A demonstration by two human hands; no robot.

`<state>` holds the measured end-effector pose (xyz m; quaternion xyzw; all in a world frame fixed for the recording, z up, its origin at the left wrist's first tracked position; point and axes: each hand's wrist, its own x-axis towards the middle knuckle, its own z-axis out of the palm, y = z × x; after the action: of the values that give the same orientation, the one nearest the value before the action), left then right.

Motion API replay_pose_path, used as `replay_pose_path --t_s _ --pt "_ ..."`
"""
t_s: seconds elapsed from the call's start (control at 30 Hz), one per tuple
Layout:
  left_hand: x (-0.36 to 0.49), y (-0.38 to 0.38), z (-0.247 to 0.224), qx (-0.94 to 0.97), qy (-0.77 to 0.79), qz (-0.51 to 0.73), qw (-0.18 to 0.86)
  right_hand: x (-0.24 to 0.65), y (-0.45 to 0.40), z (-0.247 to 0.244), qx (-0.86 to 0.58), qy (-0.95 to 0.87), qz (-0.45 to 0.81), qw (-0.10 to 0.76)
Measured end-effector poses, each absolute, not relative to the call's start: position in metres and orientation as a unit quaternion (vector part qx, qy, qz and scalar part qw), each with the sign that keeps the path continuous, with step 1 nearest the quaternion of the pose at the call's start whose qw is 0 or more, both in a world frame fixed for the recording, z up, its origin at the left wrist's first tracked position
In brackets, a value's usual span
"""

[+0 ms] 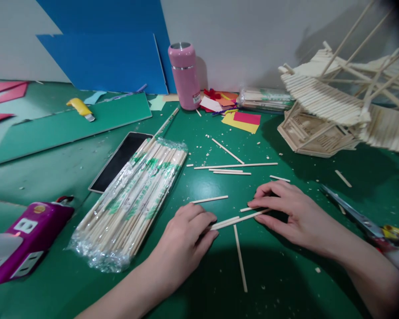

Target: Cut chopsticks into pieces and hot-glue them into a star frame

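My left hand point(189, 230) pinches the left ends of two thin wooden sticks, which lie almost side by side. The longer wooden stick point(244, 218) reaches across to my right hand point(286, 208), whose thumb and fingers close on its far end. Another short stick point(246, 209) pokes out under my right fingertips; whether they hold it too I cannot tell. Just below, a loose stick point(240, 259) lies on the green table point(269, 274). Beyond my left fingers rests one more short stick point(213, 199). Several cut sticks point(236, 166) lie farther back.
On the left are a plastic-wrapped bundle of chopsticks point(129, 204), a phone point(119, 155), a purple power socket point(33, 235) and a yellow cutter point(80, 108). Scissors point(355, 215) lie beside my right forearm. A stick-built model point(326, 102) stands back right; a pink bottle point(184, 77) stands by the wall.
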<state>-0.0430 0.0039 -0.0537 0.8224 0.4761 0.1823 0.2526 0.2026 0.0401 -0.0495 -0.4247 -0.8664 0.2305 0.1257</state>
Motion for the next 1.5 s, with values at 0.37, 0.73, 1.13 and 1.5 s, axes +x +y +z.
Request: replay_pose_path --t_s 0.37,0.73,1.13,1.5 --pt "-0.043 0.006 -0.053 0.845 0.451 0.155 0.244 0.2 0.04 -0.042 -0.439 -0.852 0.249 0.136" --pt "-0.042 0.007 -0.057 0.866 0.435 0.168 0.182 0.199 0.039 -0.041 -0.441 -0.849 0.253 0.143" --pt "-0.043 0.008 -0.06 0.87 0.429 0.168 0.175 0.198 0.038 -0.037 -0.443 -0.847 0.26 0.139" --pt "-0.044 0.009 -0.062 0.873 0.419 0.174 0.177 0.231 0.05 -0.019 -0.505 -0.813 0.284 0.058"
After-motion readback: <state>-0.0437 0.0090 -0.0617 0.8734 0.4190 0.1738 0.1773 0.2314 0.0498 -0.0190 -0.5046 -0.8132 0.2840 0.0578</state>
